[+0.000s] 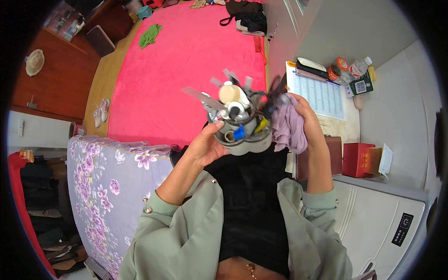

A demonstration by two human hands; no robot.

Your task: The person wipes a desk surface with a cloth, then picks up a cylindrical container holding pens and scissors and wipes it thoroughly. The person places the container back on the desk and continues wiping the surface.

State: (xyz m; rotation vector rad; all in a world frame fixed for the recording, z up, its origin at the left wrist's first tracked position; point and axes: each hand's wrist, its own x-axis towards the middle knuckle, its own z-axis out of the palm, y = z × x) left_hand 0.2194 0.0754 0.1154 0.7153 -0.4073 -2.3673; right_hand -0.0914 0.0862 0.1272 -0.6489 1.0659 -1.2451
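My left hand (209, 144) grips the left side of a grey multi-compartment desk organizer (241, 149), its thumb over the rim. The organizer is held up in front of my body and is packed with small items. Among them are a metal ruler-like strip (203, 98), a round beige-capped container (229, 93), a white tape-like roll (235, 107), a blue clip-like piece (239, 133) and a yellow piece (261, 125). In my right hand (309, 120) is a crumpled lilac cloth (289, 127), pressed near the organizer's right side. Dark items there are blurred.
A pink rug (185, 63) covers the floor ahead. To the right, a desktop (350, 129) bears a printed sheet (320, 94), jars, a bottle (360, 66), a brown book (334, 154) and a red box (355, 159). A floral cover (115, 196) lies left; a white appliance (371, 210) stands right.
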